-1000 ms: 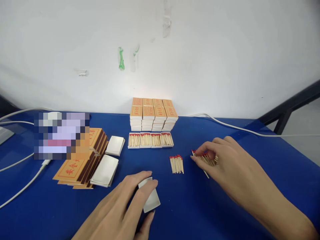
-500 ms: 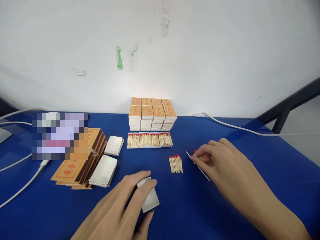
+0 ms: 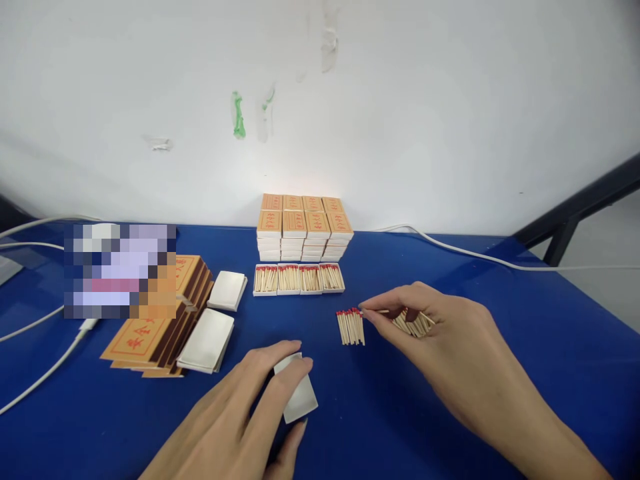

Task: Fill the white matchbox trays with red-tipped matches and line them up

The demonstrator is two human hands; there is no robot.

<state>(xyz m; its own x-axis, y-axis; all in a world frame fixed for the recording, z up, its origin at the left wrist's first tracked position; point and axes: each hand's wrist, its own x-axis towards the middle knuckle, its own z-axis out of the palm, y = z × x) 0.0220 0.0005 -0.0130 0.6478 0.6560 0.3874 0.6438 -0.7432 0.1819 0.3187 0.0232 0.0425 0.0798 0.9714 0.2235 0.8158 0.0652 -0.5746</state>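
My left hand (image 3: 240,410) is at the lower middle, its fingers resting over a white matchbox tray (image 3: 304,399) and its thumb by the near edge. The tray lies slanted on the blue table. Between thumb and index finger, my right hand (image 3: 445,337) pinches a match (image 3: 379,311). Its fingertips are at the right end of a neat row of red-tipped matches (image 3: 351,329). A looser pile of matches (image 3: 413,325) lies partly hidden under the right hand's curled fingers.
Several open trays full of matches (image 3: 299,280) stand before a stack of orange matchboxes (image 3: 306,230) by the wall. At left are flattened matchbox sleeves (image 3: 145,337) and white trays (image 3: 206,339). White cables (image 3: 480,260) cross both sides of the table (image 3: 565,320).
My right hand has moved left with a match, from the loose pile to the right end of the row. My left hand and the white tray have stayed in place.
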